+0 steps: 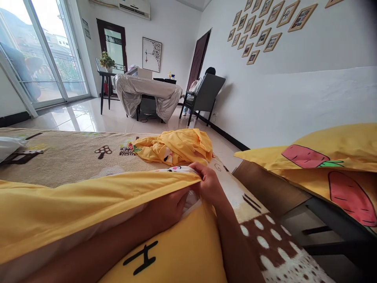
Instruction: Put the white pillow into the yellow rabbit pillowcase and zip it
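A yellow pillowcase [179, 251] with a black letter H lies in front of me, its mouth spread open. My right hand [210, 182] is closed, pinching the case's yellow edge at the right corner of the opening. Inside the mouth, under the lifted edge, my left hand [178, 204] is curled beside some white filling or fabric [191, 201]. Its fingertips are hidden, so I cannot make out what it grips. The lifted yellow flap [73, 200] stretches over my left forearm. Just beyond my hands lies a crumpled yellow cloth [184, 145].
A patterned beige blanket [73, 157] covers the bed. At right, yellow pillows with red carrot prints [306, 156] rest on a brown box [271, 188] over a dark chair. Farther off stand a covered table [165, 90] and a grey chair [207, 94] with a person seated.
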The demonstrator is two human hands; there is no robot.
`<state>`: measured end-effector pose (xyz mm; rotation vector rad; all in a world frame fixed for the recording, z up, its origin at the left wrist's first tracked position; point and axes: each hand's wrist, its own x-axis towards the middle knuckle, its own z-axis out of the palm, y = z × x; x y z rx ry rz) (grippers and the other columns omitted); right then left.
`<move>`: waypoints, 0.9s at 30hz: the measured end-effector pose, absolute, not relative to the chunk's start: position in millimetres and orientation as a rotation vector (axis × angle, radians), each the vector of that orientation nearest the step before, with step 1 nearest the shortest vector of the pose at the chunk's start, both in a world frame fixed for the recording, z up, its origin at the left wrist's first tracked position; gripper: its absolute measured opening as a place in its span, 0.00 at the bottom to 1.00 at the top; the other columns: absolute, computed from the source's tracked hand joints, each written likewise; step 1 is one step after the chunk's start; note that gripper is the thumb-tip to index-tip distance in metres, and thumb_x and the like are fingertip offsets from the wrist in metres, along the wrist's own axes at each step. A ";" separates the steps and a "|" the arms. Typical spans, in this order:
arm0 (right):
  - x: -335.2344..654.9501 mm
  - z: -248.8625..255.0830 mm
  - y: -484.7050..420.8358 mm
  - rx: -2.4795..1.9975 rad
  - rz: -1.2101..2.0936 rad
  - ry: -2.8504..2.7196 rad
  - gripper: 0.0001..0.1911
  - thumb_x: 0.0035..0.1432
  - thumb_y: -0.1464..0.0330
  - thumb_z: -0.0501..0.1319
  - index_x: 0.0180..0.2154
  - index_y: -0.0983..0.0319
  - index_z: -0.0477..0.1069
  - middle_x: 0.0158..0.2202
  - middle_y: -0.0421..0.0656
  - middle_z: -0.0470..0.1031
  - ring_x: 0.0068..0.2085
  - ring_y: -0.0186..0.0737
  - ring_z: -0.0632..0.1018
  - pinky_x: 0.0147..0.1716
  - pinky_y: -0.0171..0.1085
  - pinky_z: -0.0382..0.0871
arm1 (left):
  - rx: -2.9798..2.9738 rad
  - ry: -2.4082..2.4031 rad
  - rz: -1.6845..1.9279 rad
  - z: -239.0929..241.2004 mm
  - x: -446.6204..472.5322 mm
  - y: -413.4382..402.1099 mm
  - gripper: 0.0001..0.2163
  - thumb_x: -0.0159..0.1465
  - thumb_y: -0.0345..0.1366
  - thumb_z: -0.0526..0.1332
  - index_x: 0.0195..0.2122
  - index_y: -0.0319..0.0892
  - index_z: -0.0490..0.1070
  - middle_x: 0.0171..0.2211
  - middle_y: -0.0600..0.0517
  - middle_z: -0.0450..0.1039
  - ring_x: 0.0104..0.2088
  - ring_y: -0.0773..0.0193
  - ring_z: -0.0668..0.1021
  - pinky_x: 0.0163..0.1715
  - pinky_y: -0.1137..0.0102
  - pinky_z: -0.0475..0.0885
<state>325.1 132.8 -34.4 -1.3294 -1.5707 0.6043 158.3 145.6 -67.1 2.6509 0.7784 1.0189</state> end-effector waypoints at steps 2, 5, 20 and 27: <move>324.1 -33.6 132.4 -1.332 0.587 -1.566 0.15 0.42 0.74 0.56 0.34 0.62 0.74 0.29 0.38 0.75 0.33 0.37 0.74 0.32 0.32 0.67 | 2.678 0.778 1.048 -66.6 157.2 144.8 0.19 0.68 0.35 0.48 0.59 0.45 0.66 0.58 0.47 0.69 0.57 0.54 0.72 0.60 0.55 0.65; 321.8 -33.2 132.3 -1.345 0.565 -1.535 0.15 0.42 0.74 0.56 0.34 0.62 0.74 0.29 0.39 0.75 0.33 0.39 0.74 0.32 0.32 0.67 | 2.769 0.674 1.122 -64.4 155.5 142.6 0.17 0.67 0.34 0.48 0.52 0.41 0.72 0.55 0.44 0.71 0.55 0.52 0.74 0.57 0.57 0.68; 321.4 -27.6 130.1 -1.345 0.559 -1.613 0.12 0.42 0.72 0.58 0.34 0.63 0.72 0.29 0.39 0.75 0.33 0.39 0.75 0.32 0.33 0.67 | 2.830 0.818 0.833 -62.6 156.1 141.4 0.20 0.66 0.35 0.48 0.59 0.45 0.64 0.58 0.45 0.68 0.57 0.50 0.71 0.60 0.52 0.64; 318.8 -28.6 129.0 -1.334 0.577 -1.570 0.14 0.41 0.73 0.58 0.34 0.63 0.74 0.28 0.38 0.75 0.32 0.38 0.74 0.30 0.32 0.66 | 2.697 0.984 0.831 -72.9 156.7 146.3 0.21 0.68 0.41 0.47 0.62 0.49 0.61 0.60 0.48 0.65 0.61 0.48 0.65 0.66 0.52 0.51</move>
